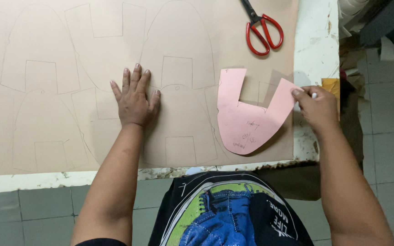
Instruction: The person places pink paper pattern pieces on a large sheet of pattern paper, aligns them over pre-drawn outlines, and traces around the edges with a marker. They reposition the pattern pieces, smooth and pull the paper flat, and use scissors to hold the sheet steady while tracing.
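My left hand [135, 98] lies flat, fingers spread, on a large tan sheet [46, 114] marked with several traced pattern outlines. To the right, my right hand [315, 108] pinches the upper right tip of a pink U-shaped paper template [245, 123], lifting that corner slightly off the sheet. A small white object, perhaps a pen or chalk, shows between the fingers of that hand. The template rests near the sheet's right edge, beside the last traced outline.
Red-handled scissors [263, 29] lie at the top right of the tan sheet. The sheet covers a worn white table [315, 41] whose right and front edges show. Beyond it are grey floor tiles and clutter at the upper right.
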Tool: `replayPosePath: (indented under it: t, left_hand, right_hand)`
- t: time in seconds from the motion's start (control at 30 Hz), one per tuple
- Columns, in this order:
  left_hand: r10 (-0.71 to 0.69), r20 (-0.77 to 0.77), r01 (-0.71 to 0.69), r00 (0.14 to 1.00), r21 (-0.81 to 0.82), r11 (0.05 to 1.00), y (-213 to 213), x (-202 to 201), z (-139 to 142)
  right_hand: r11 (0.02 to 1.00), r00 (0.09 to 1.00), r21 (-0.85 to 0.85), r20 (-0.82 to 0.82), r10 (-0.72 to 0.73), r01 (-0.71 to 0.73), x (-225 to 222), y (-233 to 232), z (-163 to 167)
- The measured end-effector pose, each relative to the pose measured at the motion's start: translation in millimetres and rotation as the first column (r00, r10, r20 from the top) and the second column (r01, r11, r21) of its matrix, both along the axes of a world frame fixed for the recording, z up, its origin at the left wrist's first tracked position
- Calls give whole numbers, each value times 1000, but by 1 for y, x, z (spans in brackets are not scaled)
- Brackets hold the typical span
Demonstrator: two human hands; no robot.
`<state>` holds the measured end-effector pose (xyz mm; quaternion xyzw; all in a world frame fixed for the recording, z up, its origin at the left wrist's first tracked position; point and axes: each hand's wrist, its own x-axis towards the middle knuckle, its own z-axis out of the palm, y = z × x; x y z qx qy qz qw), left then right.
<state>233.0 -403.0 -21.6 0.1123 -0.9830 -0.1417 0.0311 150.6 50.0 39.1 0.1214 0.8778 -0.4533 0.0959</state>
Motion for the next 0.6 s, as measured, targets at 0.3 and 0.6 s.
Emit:
replayPosePath:
  t: [0.3,0.6]
  left_hand:
    - [5,22,-5,1000,-29,1000,7,0,3]
    - [-5,-12,5,1000,-13,1000,8,-4,0]
  right_hand:
    - [968,991,211,9,136,-135,-16,2,-26]
    - [962,992,254,-48,115,-99,-19,-8,-22]
